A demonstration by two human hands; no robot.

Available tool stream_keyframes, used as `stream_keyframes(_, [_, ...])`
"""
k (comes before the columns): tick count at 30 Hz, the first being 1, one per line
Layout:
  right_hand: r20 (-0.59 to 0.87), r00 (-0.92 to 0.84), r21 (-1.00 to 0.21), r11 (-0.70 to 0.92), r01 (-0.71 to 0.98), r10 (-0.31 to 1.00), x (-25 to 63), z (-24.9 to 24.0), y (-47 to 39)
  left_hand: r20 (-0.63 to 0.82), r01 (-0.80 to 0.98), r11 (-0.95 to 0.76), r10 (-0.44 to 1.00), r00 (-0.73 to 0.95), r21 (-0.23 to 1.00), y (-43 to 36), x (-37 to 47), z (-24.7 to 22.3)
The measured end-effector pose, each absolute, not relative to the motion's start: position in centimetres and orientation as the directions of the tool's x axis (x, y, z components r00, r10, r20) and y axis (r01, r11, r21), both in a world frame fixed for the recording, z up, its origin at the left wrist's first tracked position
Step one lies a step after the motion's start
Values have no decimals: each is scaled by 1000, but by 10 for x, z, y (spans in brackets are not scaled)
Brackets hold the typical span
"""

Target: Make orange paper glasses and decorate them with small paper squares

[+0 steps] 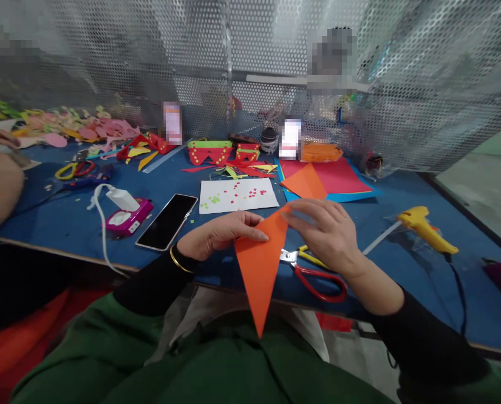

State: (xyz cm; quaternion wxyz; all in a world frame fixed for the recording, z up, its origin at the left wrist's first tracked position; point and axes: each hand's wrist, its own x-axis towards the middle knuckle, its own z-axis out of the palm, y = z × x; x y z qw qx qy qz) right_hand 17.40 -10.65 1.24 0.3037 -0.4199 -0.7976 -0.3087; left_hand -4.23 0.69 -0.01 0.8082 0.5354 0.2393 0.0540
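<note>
An orange sheet of paper, folded or cut to a long triangle, hangs point down over the table's front edge. My left hand grips its upper left side, thumb lying on the front face. At the top right corner the fingers of my right hand pinch the paper; they are slightly blurred. Beneath my right hand lies a pair of scissors with one red and one yellow handle, its blades partly hidden behind the paper. Beyond my hands, another orange piece rests on red and blue sheets.
A white card with tiny red and green squares lies ahead. Leftward are a phone and a purple power socket with a white cable. A yellow glue gun lies right. Red paper glasses stand behind; another person's arm rests far left.
</note>
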Motion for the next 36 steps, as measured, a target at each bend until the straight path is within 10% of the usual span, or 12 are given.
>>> stream_keyframes(5, [305,-163,-82,197,977,938,192,-10,-142,-273,-4,428,583,765,904,1,-53,1])
stream_keyframes(8, [51,-149,-154,156,976,987,197,-21,-169,-292,-51,468,629,721,882,-9,-58,0])
stream_keyframes(25, [8,-181,-160,180,970,983,204,-34,-168,-355,-346,527,819,450,777,-54,-59,-7])
stream_keyframes(30, [212,55,-545,72,835,976,216,-37,-166,-318,-359,484,844,432,798,-45,-52,2])
stream_keyframes(36, [113,335,-976,41,213,935,203,-1,-126,-276,-353,412,885,375,840,-21,-27,13])
